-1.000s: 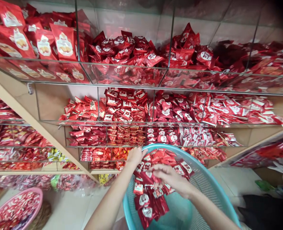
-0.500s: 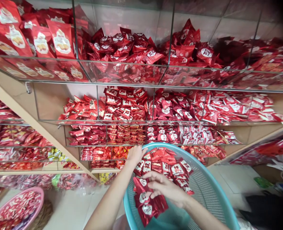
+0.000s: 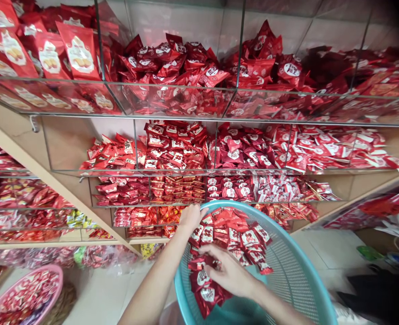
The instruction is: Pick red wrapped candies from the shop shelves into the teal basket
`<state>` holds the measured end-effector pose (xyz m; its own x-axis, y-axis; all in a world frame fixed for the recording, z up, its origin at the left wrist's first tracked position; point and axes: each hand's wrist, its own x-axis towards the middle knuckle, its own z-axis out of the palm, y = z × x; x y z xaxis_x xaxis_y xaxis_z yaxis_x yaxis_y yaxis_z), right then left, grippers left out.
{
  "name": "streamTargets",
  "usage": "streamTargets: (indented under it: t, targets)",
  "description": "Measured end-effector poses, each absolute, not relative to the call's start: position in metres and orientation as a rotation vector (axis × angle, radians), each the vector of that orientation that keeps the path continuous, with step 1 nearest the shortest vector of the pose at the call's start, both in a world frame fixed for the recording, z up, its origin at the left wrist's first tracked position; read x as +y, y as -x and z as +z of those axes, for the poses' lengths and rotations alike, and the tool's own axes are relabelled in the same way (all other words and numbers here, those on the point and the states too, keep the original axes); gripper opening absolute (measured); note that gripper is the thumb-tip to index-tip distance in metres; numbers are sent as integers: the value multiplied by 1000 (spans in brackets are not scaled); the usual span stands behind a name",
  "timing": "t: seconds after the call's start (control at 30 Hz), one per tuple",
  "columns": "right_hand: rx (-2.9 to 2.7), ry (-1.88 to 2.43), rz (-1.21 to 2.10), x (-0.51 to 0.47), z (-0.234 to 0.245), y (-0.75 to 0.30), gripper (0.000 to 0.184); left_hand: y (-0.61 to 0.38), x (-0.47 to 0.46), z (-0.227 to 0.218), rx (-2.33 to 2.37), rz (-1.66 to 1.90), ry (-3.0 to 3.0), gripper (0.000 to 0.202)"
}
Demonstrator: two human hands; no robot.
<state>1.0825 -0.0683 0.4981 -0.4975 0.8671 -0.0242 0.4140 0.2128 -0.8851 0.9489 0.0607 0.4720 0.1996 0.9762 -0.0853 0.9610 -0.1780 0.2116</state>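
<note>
Head view, near to far. Turquoise basket (image 3: 290,262), one, mesh-sided. Dark red packets (image 3: 208,294), white-labelled, inside it along the left wall. Right hand (image 3: 228,271) over these, thumb and forefinger apart with the uppermost packet near or between; clamped or merely touching, impossible to tell. Against half a second ago: same packet tipped, label now largely hidden. Against one second ago: same hand drawn nearer, leaving more in sight of the patterned packets (image 3: 249,239), heaped farther inside the basket. Left hand (image 3: 190,221) at the far left rim, fingers closed over it, unchanged. Pink basket (image 3: 60,284), filled with wrapped pieces, low at left. Beyond: wooden-sided shelving (image 3: 69,144), several tiers, glass-fronted, stocked with red packets (image 3: 177,144).
</note>
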Motion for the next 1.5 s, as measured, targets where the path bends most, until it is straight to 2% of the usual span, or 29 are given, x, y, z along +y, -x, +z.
streamTargets:
  t: [0.17, 0.4, 0.77, 0.9, 1.07, 1.23, 1.5]
  targets:
    - [-2306, 1005, 1167, -72, 501, -1081, 48, -949, 60, 473, 1850, 83, -2241, 62]
    - [-2415, 1043, 1334, -74, 498, -1090, 69, -949, 61, 470, 1853, 97, -2265, 60]
    - [-2529, 974, 1316, -75, 498, -1085, 74, -949, 62, 470, 1850, 106, -2267, 59]
    - [-2568, 951, 1243, -75, 501, -1087, 67, -949, 62, 470, 1846, 90, -2252, 58]
    - [-2601, 911, 1172, -75, 508, -1088, 46, -949, 61, 472, 1858, 78, -2243, 57]
    - [-2612, 974, 1031, -67, 531, -1094, 44, -949, 60, 470, 1858, 138, -2257, 58]
    - [-2168, 1201, 368, 20, 616, -1141, 29, -949, 61, 470, 1863, 141, -2222, 54]
